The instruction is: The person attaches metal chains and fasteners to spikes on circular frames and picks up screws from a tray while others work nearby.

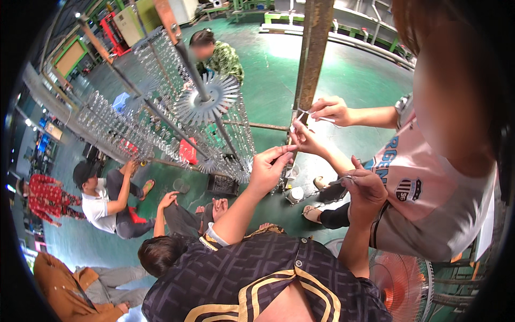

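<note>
My left hand is raised in front of me, its fingers closed in a pinch. Its fingertips meet the fingers of a co-worker's hand; anything pinched there is too small to name. My right hand is held up at the right with curled fingers, around something greyish that I cannot make out. The co-worker's other hand grips a thin white strip beside a rusty upright metal post. The strip reaches to the post.
Left of the post stands a rack hung with chains of small shiny pieces, with a slotted metal disc on a rod. Several people sit or stand around it. A white cup-like container is on the green floor, and a fan stands behind my right arm.
</note>
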Tool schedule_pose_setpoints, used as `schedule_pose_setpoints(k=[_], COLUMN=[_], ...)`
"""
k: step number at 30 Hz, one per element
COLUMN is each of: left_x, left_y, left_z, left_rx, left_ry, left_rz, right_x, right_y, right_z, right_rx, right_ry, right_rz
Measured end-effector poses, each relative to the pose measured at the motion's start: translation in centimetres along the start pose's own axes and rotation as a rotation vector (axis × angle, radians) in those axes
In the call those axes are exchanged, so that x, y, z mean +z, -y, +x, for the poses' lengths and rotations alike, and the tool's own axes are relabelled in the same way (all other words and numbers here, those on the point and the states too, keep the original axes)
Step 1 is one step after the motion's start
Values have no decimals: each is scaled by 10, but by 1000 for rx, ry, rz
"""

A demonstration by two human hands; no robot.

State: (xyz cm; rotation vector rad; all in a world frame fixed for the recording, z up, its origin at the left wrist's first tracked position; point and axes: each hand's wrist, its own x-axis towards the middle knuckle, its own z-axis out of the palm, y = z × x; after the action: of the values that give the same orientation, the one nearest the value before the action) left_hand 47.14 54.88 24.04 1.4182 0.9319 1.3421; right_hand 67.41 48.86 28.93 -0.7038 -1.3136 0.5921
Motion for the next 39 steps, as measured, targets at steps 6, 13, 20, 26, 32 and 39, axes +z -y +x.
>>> schedule_pose_setpoints(k=[6, 13, 20, 26, 32, 39], left_x=[-2, -3, -10, -13, -18, -21], left_y=[-2, 0, 4, 1, 4, 4], left_z=[0, -1, 0, 4, 6, 9], left_rx=[-18, 9, 19, 13, 12, 0], left_ry=[2, -7, -16, -19, -26, -11], left_rz=[2, 21, 26, 55, 20, 36], right_x=[2, 5, 10, 14, 19, 22], right_y=[-7, -11, -16, -16, -17, -17], right_z=[-2, -4, -3, 2, 5, 7], right_rx=[7, 32, 35, 52, 55, 43], right_ry=[34, 33, 36, 41, 55, 64], right_rz=[8, 40, 52, 16, 33, 25])
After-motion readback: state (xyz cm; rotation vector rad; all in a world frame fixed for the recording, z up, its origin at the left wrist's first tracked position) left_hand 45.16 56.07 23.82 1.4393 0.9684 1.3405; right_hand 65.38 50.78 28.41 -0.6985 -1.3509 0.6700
